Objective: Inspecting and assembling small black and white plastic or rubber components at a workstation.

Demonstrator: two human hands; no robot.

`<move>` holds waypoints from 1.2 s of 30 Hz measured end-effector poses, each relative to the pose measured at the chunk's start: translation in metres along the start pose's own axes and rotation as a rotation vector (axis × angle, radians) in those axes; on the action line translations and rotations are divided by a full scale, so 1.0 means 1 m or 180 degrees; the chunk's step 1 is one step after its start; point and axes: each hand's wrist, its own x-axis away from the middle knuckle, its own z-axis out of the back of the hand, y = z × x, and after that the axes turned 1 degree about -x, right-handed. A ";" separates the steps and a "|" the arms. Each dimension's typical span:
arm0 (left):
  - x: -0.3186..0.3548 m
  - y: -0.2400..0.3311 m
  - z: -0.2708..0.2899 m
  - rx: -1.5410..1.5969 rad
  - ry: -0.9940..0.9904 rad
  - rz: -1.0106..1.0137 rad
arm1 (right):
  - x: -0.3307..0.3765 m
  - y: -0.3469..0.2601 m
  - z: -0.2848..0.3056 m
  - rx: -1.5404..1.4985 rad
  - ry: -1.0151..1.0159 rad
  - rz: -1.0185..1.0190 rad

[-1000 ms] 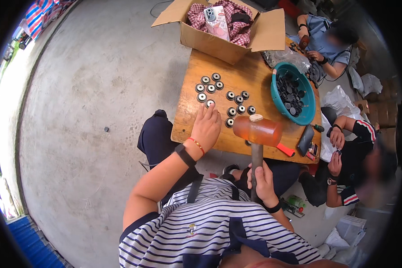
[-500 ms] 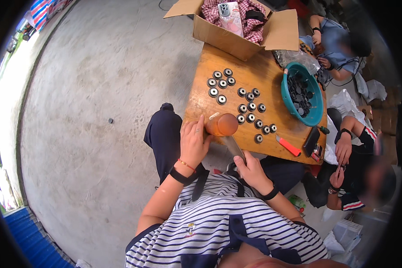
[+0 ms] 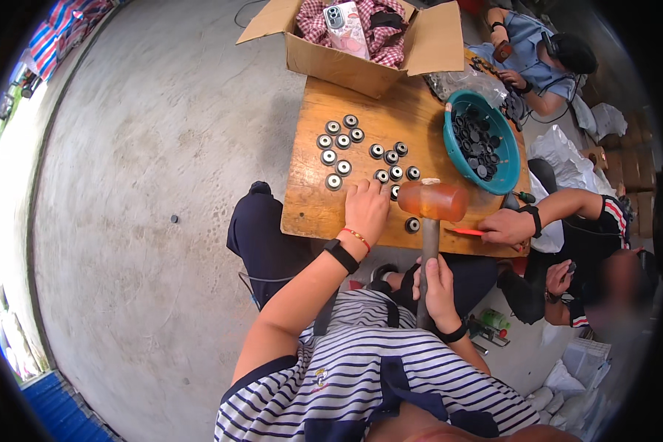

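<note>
My right hand (image 3: pixel 439 289) is wrapped round the grey handle of a mallet (image 3: pixel 432 202). The mallet's translucent amber head hangs over the table's near side and hides some parts behind it. My left hand (image 3: pixel 367 211) is at the wooden table (image 3: pixel 296 199), its fingers bent down among the right-hand group of round parts; what is under its fingertips is hidden. These parts are black discs with a pale metal ring on top. One round part (image 3: pixel 381 176) stands just beyond my fingertips. A second group of round parts (image 3: pixel 342 141) stands farther left.
A teal basin (image 3: pixel 449 151) of black discs stands at the right. At the far edge sits a cardboard box (image 3: pixel 339 74) with checked cloth and a phone (image 3: pixel 346 31). A co-worker's hand (image 3: pixel 505 226) is at a red utility knife (image 3: pixel 465 231); another person (image 3: pixel 541 70) sits beyond.
My left hand has moved from the table's near edge to the right-hand parts. The left group has one more part. The mallet has swung upright to the right. A co-worker's hand has reached the knife.
</note>
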 end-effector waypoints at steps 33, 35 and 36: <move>0.102 -0.079 0.061 0.0766 0.0533 0.0430 | -0.031 -0.008 -0.046 0.1656 -0.0850 -0.0187; 0.096 -0.072 0.068 0.0461 0.0500 0.0326 | -0.018 -0.015 -0.040 0.1125 -0.0673 -0.0205; 0.093 -0.069 0.073 0.0499 0.0176 0.0278 | -0.012 -0.018 -0.035 0.0633 -0.0503 -0.0224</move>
